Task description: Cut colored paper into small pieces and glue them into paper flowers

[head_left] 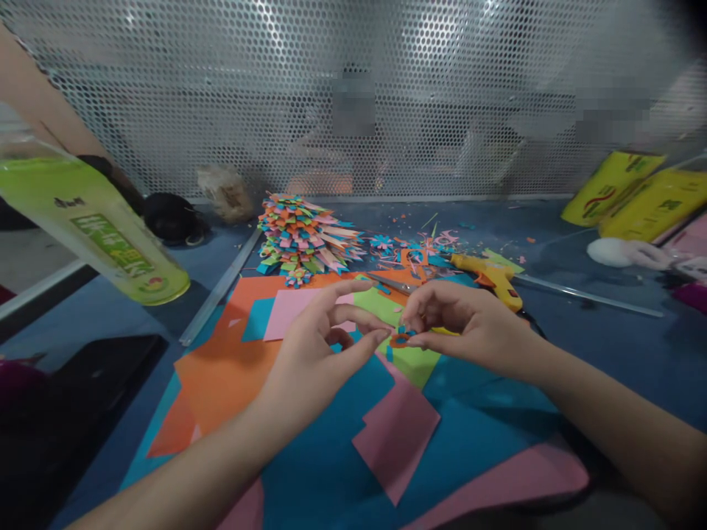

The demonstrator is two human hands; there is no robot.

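The left hand (312, 344) reaches in from the lower left, back of the hand facing the camera, its forefinger stretched forward above the thumb. The tips of its thumb and another finger come close together just beside a small orange-and-blue paper piece (400, 340); whether they grip its edge, I cannot tell. The right hand (478, 320) comes in from the right, fingers curled, and pinches that piece between thumb and fingertips, above the coloured paper sheets (325, 419) spread over the tabletop (624, 353).

At the left stands a bottle (104, 221) with a green label, leaning in this view; yellow-green shows through its lower part. Behind it, near the perforated panel (248, 110), sits a clear bag (225, 193) holding something pale, perhaps food, though it is blurred. Two yellow packs (616, 188) are at the far right; their contents are hidden.

A layered cone of paper strips (303, 235) stands beyond the sheets, with scissors (393, 283) and a yellow glue gun (491, 278) nearer the right hand.
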